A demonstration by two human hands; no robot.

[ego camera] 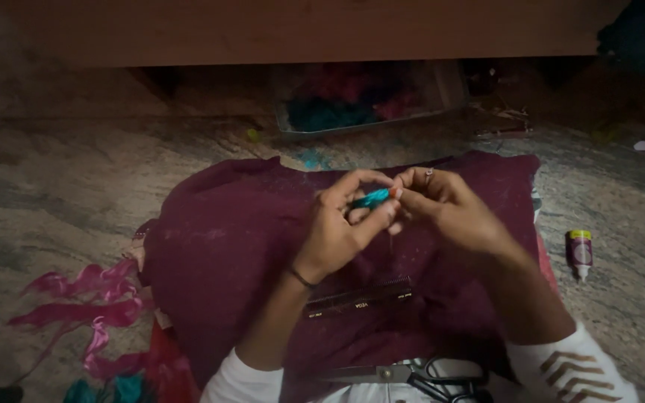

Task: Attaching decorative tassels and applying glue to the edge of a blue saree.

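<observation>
Teal ribbon piece (371,198) — a small, shiny strip of fabric — sits pinched between the two hands above a dark maroon cloth (225,231) spread over the person's lap. Left hand (341,224) curls around it from below, thumb and forefinger pressed on the strip, a thin dark band at the wrist. Right hand (442,205) meets it from the other side, fingertips closed on the strip's end, a ring on one finger.

On the maroon cloth, just below the hands, lies a dark plastic comb (358,297). Nearer the body, a pair of black-handled scissors (419,373) rests across the lap. Loose pink ribbon strips (87,306) trail over the mottled stone floor (54,179) to the left — a small glue bottle (580,252) with a yellow cap lies well apart on the right. Farther off, a shallow tray (360,101) holds blurred teal and pink scraps.
</observation>
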